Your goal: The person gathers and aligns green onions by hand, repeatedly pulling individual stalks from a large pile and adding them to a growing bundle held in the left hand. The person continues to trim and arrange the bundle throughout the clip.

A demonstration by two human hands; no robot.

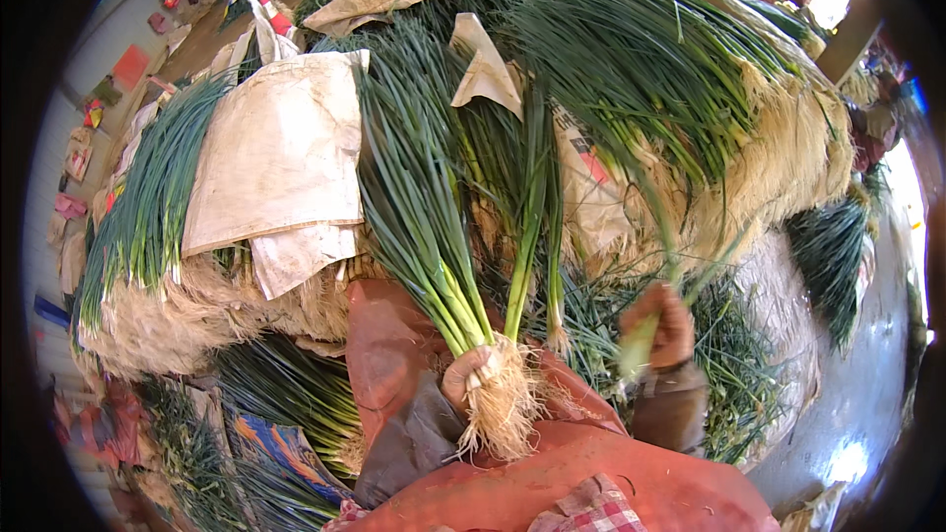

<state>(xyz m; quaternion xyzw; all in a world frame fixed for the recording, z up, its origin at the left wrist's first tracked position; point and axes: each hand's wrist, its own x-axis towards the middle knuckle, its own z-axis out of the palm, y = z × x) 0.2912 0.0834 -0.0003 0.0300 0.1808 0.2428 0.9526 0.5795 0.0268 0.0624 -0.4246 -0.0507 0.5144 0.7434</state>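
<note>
My left hand (465, 377) grips a bunch of green onions (451, 295) at the white stems, just above the pale tangled roots, over a red apron (576, 458). The long leaves lean up and away from me. Off to the right, my right hand (661, 325) is blurred and closed around a loose green leaf or stalk (637, 347). Below and around that hand lie loose green leaves and trimmings (732, 369). A few more green onions (554, 295) stand between the two hands, roots down.
Large piles of green onions (635, 52) with bushy roots rise ahead and at the right. A pale woven sack (281, 155) covers part of the left pile. More bunches (295, 391) lie at lower left. Wet floor (865, 384) shows at right. Other people are in the far background.
</note>
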